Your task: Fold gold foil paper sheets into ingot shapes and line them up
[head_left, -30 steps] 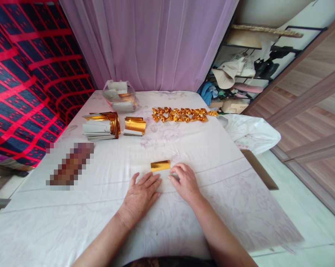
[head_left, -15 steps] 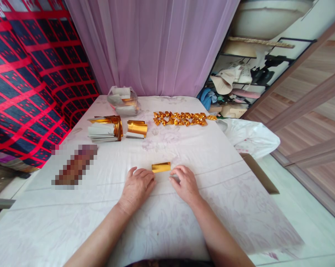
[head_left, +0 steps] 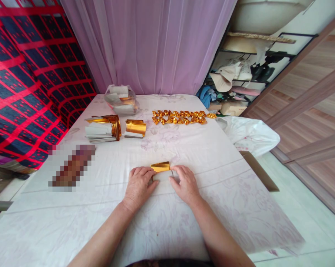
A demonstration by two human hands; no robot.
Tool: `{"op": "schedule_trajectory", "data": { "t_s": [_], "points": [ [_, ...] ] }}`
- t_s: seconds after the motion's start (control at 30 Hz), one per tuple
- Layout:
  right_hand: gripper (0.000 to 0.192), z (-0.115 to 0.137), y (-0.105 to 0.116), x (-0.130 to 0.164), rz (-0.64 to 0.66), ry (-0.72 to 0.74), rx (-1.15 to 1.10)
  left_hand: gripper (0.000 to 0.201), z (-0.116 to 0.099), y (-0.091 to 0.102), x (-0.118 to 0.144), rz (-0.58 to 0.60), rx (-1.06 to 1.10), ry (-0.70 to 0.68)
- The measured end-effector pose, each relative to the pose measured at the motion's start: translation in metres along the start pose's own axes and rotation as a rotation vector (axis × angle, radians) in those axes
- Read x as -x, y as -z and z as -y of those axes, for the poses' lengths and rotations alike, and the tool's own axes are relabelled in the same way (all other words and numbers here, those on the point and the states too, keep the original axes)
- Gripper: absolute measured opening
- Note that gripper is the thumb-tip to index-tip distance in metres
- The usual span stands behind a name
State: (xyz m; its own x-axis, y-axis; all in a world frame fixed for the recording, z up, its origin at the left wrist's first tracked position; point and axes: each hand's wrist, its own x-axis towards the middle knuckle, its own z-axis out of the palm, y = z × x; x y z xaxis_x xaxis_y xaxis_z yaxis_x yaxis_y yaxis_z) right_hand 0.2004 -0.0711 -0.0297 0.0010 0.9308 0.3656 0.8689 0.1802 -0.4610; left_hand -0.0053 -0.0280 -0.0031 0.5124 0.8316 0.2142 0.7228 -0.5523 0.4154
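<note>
A small folded strip of gold foil paper [head_left: 161,167] lies on the tablecloth between my hands. My left hand [head_left: 139,182] rests at its near left corner, with the index fingertip touching the foil. The left thumb is spread apart, below the index finger. At the strip's right end is my right hand [head_left: 185,183], its index fingertip at the edge and its thumb apart. Neither hand closes around the paper. Beyond them stand a small stack of gold foil sheets [head_left: 136,127] and a larger stack of foil paper [head_left: 102,129], white sides showing.
Two rows of folded gold foil pieces [head_left: 181,117] lie at the back right. A clear plastic bag [head_left: 120,100] of paper stands at the back left. A blurred patch [head_left: 73,167] covers something on the left. A white bag [head_left: 251,135] sits beyond the table's right edge.
My left hand has turned inward, and its index fingertip now reaches the foil strip's near left corner. The strip's near edge now slants. My right index finger has moved slightly onto its right end.
</note>
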Motion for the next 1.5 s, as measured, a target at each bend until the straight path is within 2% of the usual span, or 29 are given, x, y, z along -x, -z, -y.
{"op": "schedule_trajectory", "data": {
  "t_s": [0.13, 0.27, 0.53, 0.67, 0.77, 0.87, 1.07, 1.2, 1.37, 1.5],
  "points": [
    [0.03, 0.0, 0.0, 0.0, 0.005, 0.0, -0.011, 0.019, -0.001, 0.0, 0.0, -0.001, 0.024, 0.019],
    [0.026, 0.001, 0.002, 0.0, 0.001, 0.006, -0.013, 0.017, -0.004, 0.0, 0.001, -0.028, 0.033, -0.024],
    [0.024, 0.002, 0.006, -0.001, -0.012, 0.011, -0.111, 0.02, -0.002, -0.003, 0.003, -0.003, 0.032, -0.058],
    [0.026, -0.003, 0.005, -0.004, -0.072, -0.04, -0.197, 0.022, -0.001, -0.005, 0.005, 0.01, 0.017, -0.088],
    [0.024, -0.007, 0.001, -0.008, -0.077, -0.079, -0.145, 0.021, 0.0, -0.005, 0.006, 0.02, 0.017, -0.105],
    [0.019, -0.011, -0.001, -0.013, -0.036, -0.096, -0.089, 0.016, -0.001, -0.005, 0.007, 0.043, 0.022, -0.123],
    [0.019, -0.012, 0.005, -0.024, 0.082, -0.126, -0.104, 0.021, -0.002, 0.0, 0.009, 0.08, -0.003, -0.179],
    [0.016, -0.011, 0.012, -0.031, 0.173, -0.159, -0.133, 0.009, -0.003, 0.004, 0.012, 0.129, 0.01, -0.197],
    [0.013, -0.009, 0.017, -0.036, 0.249, -0.214, -0.258, 0.03, -0.003, 0.007, 0.014, 0.13, 0.025, -0.213],
    [0.015, -0.009, 0.014, -0.037, 0.28, -0.297, -0.36, 0.029, -0.002, 0.006, 0.014, 0.118, 0.023, -0.208]
  ]
}}
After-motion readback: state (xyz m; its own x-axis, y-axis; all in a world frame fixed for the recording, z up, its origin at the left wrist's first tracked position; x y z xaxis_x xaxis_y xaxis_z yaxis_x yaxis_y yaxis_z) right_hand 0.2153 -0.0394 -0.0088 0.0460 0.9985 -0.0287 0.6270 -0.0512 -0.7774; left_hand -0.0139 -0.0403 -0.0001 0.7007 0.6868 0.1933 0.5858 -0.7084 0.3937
